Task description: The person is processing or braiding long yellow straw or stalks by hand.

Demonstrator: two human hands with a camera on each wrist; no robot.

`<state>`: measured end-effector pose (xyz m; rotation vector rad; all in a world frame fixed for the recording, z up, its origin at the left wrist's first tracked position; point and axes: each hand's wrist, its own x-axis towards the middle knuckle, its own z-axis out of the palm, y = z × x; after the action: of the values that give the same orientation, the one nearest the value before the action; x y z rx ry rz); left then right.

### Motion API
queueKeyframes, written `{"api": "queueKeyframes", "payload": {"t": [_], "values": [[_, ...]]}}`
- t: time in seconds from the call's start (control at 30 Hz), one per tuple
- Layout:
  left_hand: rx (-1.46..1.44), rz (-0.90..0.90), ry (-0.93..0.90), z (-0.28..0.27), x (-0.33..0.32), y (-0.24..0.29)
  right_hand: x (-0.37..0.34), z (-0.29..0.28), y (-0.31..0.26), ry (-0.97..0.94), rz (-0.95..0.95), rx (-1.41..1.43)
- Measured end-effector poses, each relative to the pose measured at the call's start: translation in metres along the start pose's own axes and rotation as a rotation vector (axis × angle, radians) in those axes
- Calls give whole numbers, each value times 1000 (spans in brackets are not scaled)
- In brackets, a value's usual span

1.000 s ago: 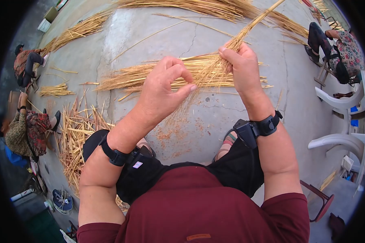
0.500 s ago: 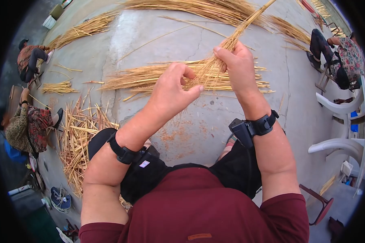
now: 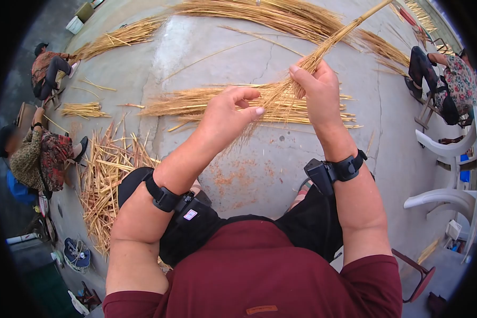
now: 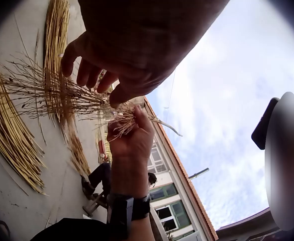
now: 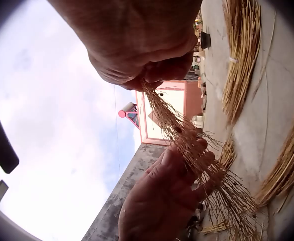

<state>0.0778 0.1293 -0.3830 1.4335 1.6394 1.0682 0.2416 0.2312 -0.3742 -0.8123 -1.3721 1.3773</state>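
In the head view, my right hand (image 3: 320, 98) grips a small bunch of broomcorn stalks (image 3: 350, 27) just above the brushy heads, stems slanting up to the right. My left hand (image 3: 225, 119) is beside the fine seed heads, thumb and forefinger apart. From the right wrist view, the bristly heads (image 5: 187, 143) hang out of the right fist (image 5: 154, 68) and pass across the loosely bent fingers of the left hand (image 5: 159, 201). The left wrist view shows the spread twigs (image 4: 36, 93) under those left fingers (image 4: 89, 70).
A broomcorn pile (image 3: 180, 103) lies on the concrete ahead, with long bundles (image 3: 265, 17) beyond. Cut stalk pieces (image 3: 103, 185) are heaped at left. Two people (image 3: 42, 153) sit left, another (image 3: 450, 79) right. White plastic chairs (image 3: 445, 196) stand at right.
The left hand's forefinger has straightened out from its bend, staying beside the seed heads. The right hand keeps its grip on the bunch. The head view has shifted slightly.
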Motion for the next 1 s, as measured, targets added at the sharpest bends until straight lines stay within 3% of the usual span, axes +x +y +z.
{"api": "queueKeyframes", "payload": {"t": [0.17, 0.27, 0.37, 0.67, 0.87, 1.0], "values": [[-222, -9, 23, 4, 3, -1, -3, -11, -5, 26, -9, 13], [-488, -140, -28, 9, 5, -1, -4, -18, -4, 10, -11, 31], [-539, -164, -90, 16, 11, 4, -5, -24, -6, 34, -11, 17], [-360, -151, -52, 40, 32, -3, 1, -35, 4, 69, -11, -25], [-132, -32, -20, 43, 37, -8, 6, -48, 8, 86, 0, 3], [-157, -14, -18, 46, 36, -7, 5, -50, 11, 79, 23, 14]]}}
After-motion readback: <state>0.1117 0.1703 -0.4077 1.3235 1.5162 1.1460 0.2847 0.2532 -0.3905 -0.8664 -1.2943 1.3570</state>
